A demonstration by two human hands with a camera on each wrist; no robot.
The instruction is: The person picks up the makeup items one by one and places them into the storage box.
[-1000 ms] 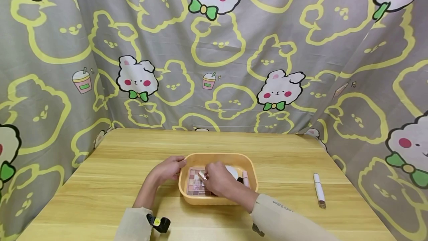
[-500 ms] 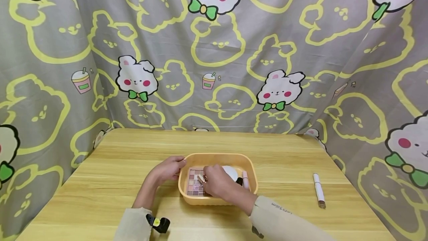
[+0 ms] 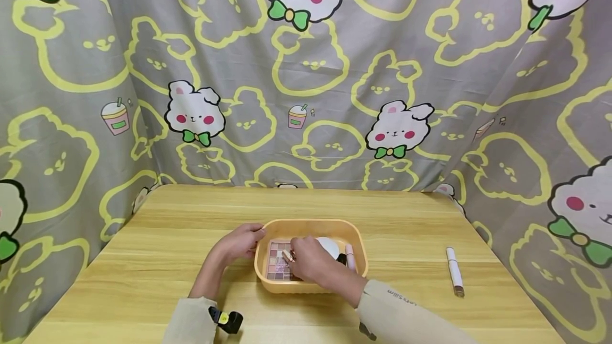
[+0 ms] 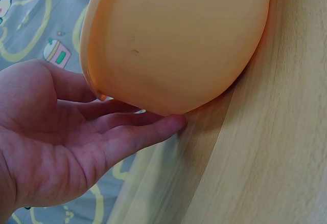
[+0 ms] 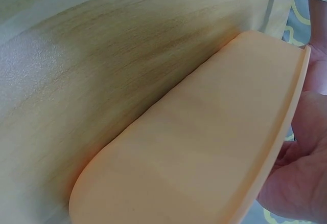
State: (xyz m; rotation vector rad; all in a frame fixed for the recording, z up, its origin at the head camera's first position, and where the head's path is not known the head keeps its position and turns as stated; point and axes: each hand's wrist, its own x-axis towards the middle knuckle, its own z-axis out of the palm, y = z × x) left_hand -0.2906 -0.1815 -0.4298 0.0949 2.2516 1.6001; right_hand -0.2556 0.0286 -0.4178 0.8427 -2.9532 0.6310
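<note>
In the head view, an orange plastic basket (image 3: 311, 222) stands on the table. My left hand (image 3: 243, 240) grips its left end; the left wrist view shows the thumb at the rim and the fingers (image 4: 171, 126) against the outer wall. My right hand (image 3: 311, 261) reaches down inside, pinching a small rose-gold tube (image 3: 287, 255) over an eyeshadow palette (image 3: 276, 268). This hand hides the basket's middle. A white round disc (image 3: 329, 246), a black item (image 3: 341, 259) and a pale pink tube (image 3: 350, 256) lie on the basket's right side.
On the wooden table (image 3: 191, 211), a white tube with a brown end (image 3: 455, 271) lies to the right of the basket. Grey curtain (image 3: 239, 68) with cartoon prints hangs around the back and both sides.
My right hand has shifted slightly left and down inside the basket with the small tube, uncovering more of the white disc. The left hand stays on the rim.
</note>
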